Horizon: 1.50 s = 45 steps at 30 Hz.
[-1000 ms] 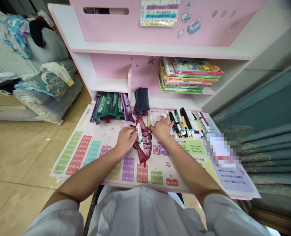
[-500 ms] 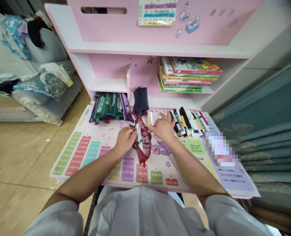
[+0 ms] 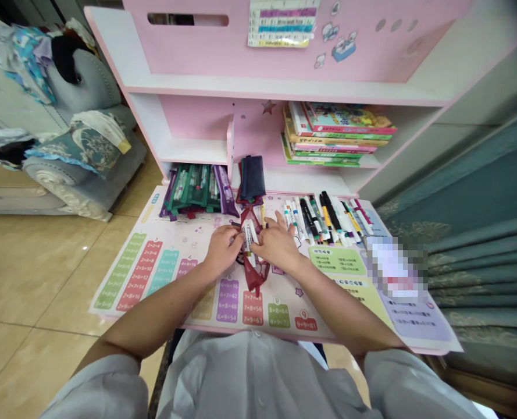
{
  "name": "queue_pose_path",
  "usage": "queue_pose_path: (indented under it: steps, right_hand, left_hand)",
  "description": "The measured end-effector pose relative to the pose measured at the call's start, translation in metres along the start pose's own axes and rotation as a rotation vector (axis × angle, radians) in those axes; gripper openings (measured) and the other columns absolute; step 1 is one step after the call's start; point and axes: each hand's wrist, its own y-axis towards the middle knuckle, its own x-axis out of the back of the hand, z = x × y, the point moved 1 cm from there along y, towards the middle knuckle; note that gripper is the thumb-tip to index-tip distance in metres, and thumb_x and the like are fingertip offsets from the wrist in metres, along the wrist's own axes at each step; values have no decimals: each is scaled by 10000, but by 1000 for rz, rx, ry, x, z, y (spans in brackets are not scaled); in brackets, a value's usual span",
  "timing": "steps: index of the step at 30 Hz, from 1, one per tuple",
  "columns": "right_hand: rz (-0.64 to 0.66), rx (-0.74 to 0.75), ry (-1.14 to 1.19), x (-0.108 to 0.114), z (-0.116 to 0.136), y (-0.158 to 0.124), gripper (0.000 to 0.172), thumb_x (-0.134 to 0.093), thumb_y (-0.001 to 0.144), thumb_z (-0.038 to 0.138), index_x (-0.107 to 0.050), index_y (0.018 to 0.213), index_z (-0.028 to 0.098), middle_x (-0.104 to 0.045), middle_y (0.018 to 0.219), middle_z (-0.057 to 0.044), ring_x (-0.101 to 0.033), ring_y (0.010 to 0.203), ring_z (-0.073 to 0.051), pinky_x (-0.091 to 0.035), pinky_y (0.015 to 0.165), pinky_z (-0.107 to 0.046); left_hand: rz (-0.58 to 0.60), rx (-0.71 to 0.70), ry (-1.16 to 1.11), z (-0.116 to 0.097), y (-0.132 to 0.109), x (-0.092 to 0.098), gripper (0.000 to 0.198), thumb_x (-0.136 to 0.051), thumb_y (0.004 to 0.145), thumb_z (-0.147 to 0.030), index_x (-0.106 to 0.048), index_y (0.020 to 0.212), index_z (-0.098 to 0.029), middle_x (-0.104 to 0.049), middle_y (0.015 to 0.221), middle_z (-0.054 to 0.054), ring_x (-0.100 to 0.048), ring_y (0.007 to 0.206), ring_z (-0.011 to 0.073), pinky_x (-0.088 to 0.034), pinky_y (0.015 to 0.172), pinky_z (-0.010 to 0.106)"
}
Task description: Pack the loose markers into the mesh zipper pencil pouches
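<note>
Lying open on the table (image 3: 296, 283), a red mesh pouch (image 3: 253, 278) sits between the two hands, long axis running away from the person, tapered end nearest the body. The left hand (image 3: 224, 249) rests with bent fingers at the pouch's left edge; whether it grips the edge cannot be told. The right hand (image 3: 281, 244) pinches a white marker (image 3: 254, 231) over the pouch, outer fingers spread. Another white marker (image 3: 246, 237) lies within, roughly lengthwise; its lettering is too small to read. Legible table print includes 6×7=42, 7×8=56, 8×9=72 and 9×9=81. Loose markers (image 3: 330, 212) lie in a row to the right.
</note>
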Motion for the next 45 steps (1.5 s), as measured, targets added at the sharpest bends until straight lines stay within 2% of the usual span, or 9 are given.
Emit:
queue_pose_path:
  steps: [12, 18, 21, 25, 28, 31, 37, 39, 45]
  right_hand:
    - [138, 41, -47, -10, 1, 0, 399, -601, 802, 364, -726, 1096, 125, -494, 1434, -217, -170, 1491, -412, -196, 1097, -721]
    - [131, 53, -42, -3, 0, -1, 314, -604, 796, 349, -759, 970, 139, -502, 1433, -216, -196, 1484, -425, -212, 1092, -725]
    - [82, 49, -13, 1, -3, 0, 236, -595, 791, 315, -761, 849, 157, -509, 1445, -191, -218, 1483, -418, -219, 1097, -718]
    - [-106, 26, 85, 6, -12, 4, 169, -590, 792, 267, -732, 768, 179, -518, 1459, -145, -255, 1479, -396, -252, 1101, -695]
    - [-248, 31, 110, 6, -22, 11, 161, -569, 814, 215, -727, 820, 185, -530, 1449, -129, -262, 1479, -388, -280, 1108, -674]
    - [-324, 45, 87, 3, -31, 19, 258, -544, 825, 149, -728, 1000, 194, -533, 1443, -133, -263, 1476, -394, -313, 1110, -653]
    - [-323, 75, -8, -6, -39, 29, 593, -508, 833, 99, -525, 1403, 263, -449, 1509, -141, -231, 1467, -453, -320, 1082, -709]
    - [-317, 115, -20, -9, -38, 30, 603, -497, 849, 111, -497, 1426, 283, -432, 1520, -137, -220, 1468, -461, -315, 1082, -717]
    - [-343, 166, 5, -11, -39, 34, 553, -492, 858, 108, -557, 1380, 277, -418, 1522, -139, -197, 1477, -457, -297, 1111, -700]
  left_hand:
    - [7, 0, -2, -1, 0, 0, 250, -516, 895, -292, -595, 671, -213, -734, 1005, 53, -662, 978, 209, -516, 957, 379]
    - [12, 8, -6, 0, 1, -1, 252, -515, 895, -286, -581, 663, -213, -733, 1015, 56, -658, 992, 214, -504, 973, 383]
    - [17, 11, -4, 1, 1, -1, 245, -518, 895, -283, -581, 668, -214, -732, 1020, 54, -657, 1001, 210, -502, 974, 375]
    - [20, 10, 0, 0, 1, 0, 250, -511, 903, -293, -587, 680, -211, -729, 1018, 54, -656, 997, 204, -507, 957, 360]
    - [30, 5, 6, -1, 0, 1, 282, -506, 910, -302, -564, 652, -206, -727, 995, 58, -658, 969, 207, -512, 933, 359]
    - [41, 1, 17, -2, 1, 2, 290, -503, 910, -302, -556, 642, -204, -723, 972, 61, -658, 944, 207, -517, 909, 358]
    - [74, -13, 53, -1, 4, 2, 300, -469, 919, -292, -571, 653, -201, -704, 936, 65, -647, 933, 209, -520, 894, 366]
    - [94, -27, 74, -2, 5, 3, 298, -453, 922, -284, -589, 670, -200, -697, 940, 70, -642, 962, 219, -514, 916, 382]
    - [153, -68, 131, -9, 0, 8, 272, -460, 923, -279, -639, 738, -191, -685, 1066, 110, -609, 1100, 277, -485, 985, 453]
